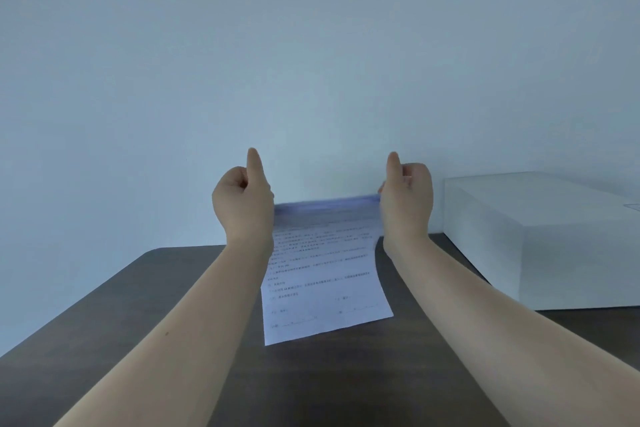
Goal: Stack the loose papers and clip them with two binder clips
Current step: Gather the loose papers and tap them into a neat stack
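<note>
While we raise printed papers (325,267) above the dark table (104,305), our left hand (242,199) and right hand (407,198) pinch their top corners, fingers curled, thumbs up; a white box (540,239) sits right.

Left hand (242,204) and right hand (407,201) gripping printed papers (322,274) by top corners, above dark table (104,315), white box (540,239) at right

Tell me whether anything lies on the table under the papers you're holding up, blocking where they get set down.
Nothing visible does. The left hand and right hand hold the papers over bare table; the white box sits off right.
</note>
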`<state>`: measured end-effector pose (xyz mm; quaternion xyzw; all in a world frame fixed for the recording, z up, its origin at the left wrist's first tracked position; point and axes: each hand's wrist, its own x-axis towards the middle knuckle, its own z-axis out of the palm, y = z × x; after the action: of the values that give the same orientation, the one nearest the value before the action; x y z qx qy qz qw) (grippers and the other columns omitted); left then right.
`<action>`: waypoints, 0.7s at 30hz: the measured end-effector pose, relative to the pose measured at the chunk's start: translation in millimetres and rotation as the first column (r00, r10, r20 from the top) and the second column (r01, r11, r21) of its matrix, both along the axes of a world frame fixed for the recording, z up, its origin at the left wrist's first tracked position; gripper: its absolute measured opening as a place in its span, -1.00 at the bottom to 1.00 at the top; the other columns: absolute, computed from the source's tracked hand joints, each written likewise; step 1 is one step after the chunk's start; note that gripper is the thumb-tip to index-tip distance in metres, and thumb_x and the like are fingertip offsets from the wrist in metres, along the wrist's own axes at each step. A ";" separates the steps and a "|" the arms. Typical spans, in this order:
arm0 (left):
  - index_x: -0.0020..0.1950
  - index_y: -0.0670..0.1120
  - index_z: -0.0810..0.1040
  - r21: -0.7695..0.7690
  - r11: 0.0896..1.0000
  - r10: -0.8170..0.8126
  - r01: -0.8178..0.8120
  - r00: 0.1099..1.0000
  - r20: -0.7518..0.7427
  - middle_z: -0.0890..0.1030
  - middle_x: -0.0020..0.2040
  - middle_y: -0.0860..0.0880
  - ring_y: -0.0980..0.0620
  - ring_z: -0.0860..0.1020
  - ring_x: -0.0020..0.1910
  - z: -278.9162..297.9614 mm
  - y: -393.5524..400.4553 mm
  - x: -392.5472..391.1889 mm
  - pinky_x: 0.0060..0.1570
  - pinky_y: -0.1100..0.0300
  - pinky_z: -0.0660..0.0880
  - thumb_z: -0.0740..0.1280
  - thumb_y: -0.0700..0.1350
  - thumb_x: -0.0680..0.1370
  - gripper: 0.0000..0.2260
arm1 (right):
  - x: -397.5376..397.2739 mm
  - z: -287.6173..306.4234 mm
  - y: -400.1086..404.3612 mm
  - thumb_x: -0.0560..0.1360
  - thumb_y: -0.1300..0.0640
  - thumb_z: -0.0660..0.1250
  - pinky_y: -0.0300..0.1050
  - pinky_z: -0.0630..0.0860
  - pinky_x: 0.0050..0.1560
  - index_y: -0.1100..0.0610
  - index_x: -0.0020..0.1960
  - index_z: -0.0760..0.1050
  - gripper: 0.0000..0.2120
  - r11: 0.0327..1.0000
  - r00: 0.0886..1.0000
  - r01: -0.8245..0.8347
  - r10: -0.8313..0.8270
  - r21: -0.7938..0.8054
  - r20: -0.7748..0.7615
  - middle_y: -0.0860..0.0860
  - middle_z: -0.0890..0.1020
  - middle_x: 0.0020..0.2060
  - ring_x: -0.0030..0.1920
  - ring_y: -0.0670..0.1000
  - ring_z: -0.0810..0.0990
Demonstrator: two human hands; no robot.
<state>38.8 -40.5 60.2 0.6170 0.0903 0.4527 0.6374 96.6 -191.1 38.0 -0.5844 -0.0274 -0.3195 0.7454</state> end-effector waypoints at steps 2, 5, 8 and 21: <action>-0.40 -0.04 0.06 0.042 0.999 0.031 -0.031 1.000 -0.005 0.16 -0.40 -0.08 0.01 0.13 -0.42 -7.0 -3.5 1.5 -0.47 0.20 0.11 0.21 0.14 0.57 -0.51 | 3.2 -6.3 2.5 0.61 -0.01 0.15 -0.27 0.29 -0.36 0.13 -0.32 0.21 -0.62 0.991 0.996 0.088 -0.086 -0.102 0.025 -0.01 0.33 -0.41 -0.38 -0.03 0.29; -0.42 -0.02 0.01 -0.047 0.996 0.081 -0.080 0.997 0.020 0.05 -0.49 0.04 0.05 0.04 -0.48 -13.9 -9.5 3.4 -0.47 0.18 0.04 0.14 0.17 0.60 -0.49 | 2.9 -11.3 9.4 0.62 -0.03 0.11 -0.14 0.29 -0.32 0.23 -0.33 0.25 -0.55 0.987 0.989 0.140 -0.135 -0.083 0.061 0.11 0.34 -0.40 -0.35 0.02 0.28; -0.39 -0.03 0.00 -0.097 0.992 0.085 -0.080 0.995 0.052 0.05 -0.46 0.01 0.04 0.04 -0.47 -15.1 -13.6 6.9 -0.47 0.19 0.04 0.12 0.16 0.60 -0.50 | 9.6 -8.2 8.4 0.62 -0.02 0.11 -0.23 0.28 -0.36 0.30 -0.29 0.34 -0.54 0.984 0.984 0.169 -0.165 -0.051 0.069 0.17 0.38 -0.35 -0.32 0.05 0.32; 0.09 0.09 0.55 0.400 0.875 -0.175 0.275 0.948 -0.267 0.66 0.03 0.17 0.13 0.61 0.09 -68.0 29.6 0.2 0.03 0.24 0.54 0.57 0.01 0.33 -0.62 | 26.9 20.0 1.2 0.63 0.00 0.10 -0.28 0.24 -0.40 0.12 -0.40 0.12 -0.53 0.965 0.966 0.257 -0.258 0.050 0.022 0.10 0.34 -0.39 -0.32 0.04 0.29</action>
<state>39.1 -10.9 -7.9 0.7957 -0.0141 0.3116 0.5191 123.5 -189.8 58.0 -0.5610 0.0455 -0.4225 0.7104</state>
